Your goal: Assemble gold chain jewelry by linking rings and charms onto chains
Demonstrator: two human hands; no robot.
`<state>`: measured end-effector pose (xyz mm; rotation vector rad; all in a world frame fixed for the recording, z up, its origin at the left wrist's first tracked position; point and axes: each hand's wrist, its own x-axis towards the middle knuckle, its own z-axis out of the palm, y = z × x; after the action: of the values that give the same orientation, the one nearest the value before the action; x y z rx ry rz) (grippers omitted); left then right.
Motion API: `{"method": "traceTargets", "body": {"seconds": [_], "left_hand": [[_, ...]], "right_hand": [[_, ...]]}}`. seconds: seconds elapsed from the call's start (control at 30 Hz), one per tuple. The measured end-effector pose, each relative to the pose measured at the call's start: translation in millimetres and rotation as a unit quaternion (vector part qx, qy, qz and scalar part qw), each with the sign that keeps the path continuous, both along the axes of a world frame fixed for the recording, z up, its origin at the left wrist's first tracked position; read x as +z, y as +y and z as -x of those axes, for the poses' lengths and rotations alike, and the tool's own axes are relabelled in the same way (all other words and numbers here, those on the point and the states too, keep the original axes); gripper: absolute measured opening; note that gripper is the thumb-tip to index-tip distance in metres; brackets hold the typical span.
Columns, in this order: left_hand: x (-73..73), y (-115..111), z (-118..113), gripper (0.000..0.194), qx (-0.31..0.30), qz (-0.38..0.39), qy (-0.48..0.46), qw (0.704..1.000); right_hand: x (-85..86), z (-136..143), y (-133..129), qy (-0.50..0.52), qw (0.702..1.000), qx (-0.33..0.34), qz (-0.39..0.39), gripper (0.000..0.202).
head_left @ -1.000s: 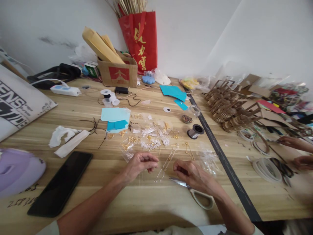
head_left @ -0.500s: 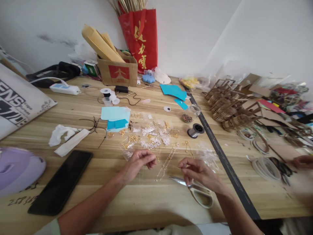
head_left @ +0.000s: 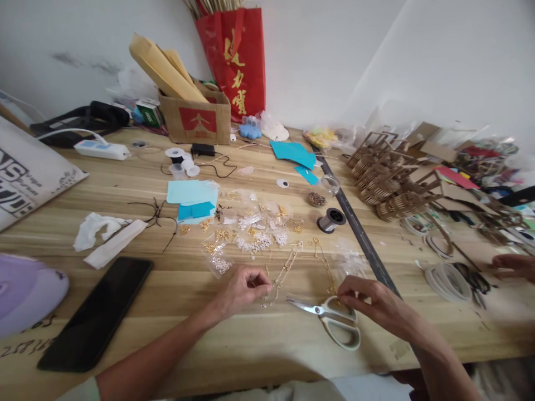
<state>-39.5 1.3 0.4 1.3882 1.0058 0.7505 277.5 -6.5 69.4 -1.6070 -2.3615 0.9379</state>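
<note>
My left hand [head_left: 246,289] is closed in a pinch low over the wooden table; whatever its fingertips hold is too small to make out. Right beside them lies a thin silver-and-gold chain [head_left: 283,273] in a doubled strand. My right hand [head_left: 370,301] has its fingers curled together above the handles of white-handled scissors [head_left: 341,332], which lie with blades pointing left. A gold chain [head_left: 324,259] runs down to near the right fingertips; I cannot tell whether they touch it. Small bags of gold findings [head_left: 217,242] and silvery pieces [head_left: 257,240] spread beyond my left hand.
A spool of wire [head_left: 331,220] and a dish of beads [head_left: 316,199] stand behind the chains. A black phone [head_left: 96,312] lies at left. Brown woven baskets [head_left: 388,184] are stacked at right. Another person's hand [head_left: 516,266] is at the right edge.
My right hand has moved right, away from my left hand, uncovering more of the scissors and gold chain. My left hand has shifted slightly down and right. The view has tilted a little.
</note>
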Motion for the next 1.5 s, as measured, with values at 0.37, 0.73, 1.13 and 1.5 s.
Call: {"method": "traceTargets", "body": {"seconds": [0.37,0.73,1.13,1.5], "left_hand": [[-7.1,-9.2,-11.8,0.017,-0.010,-0.046,0.056,0.997],[-0.2,-5.2,-6.4,0.020,-0.018,-0.067,0.084,0.994],[4.1,-6.1,-4.5,0.010,-0.068,-0.200,0.195,0.958],[2.1,-15.7,-4.4,0.023,-0.170,-0.380,0.303,0.858]], "right_hand": [[-14.1,111.0,-6.5,0.076,0.994,0.074,-0.030,0.022],[-37.1,116.3,11.6,0.145,0.987,0.067,0.006,0.008],[-41.1,92.3,23.8,0.206,0.968,0.050,0.136,0.009],[-41.7,89.5,22.9,0.215,0.964,0.065,0.140,0.010]]}}
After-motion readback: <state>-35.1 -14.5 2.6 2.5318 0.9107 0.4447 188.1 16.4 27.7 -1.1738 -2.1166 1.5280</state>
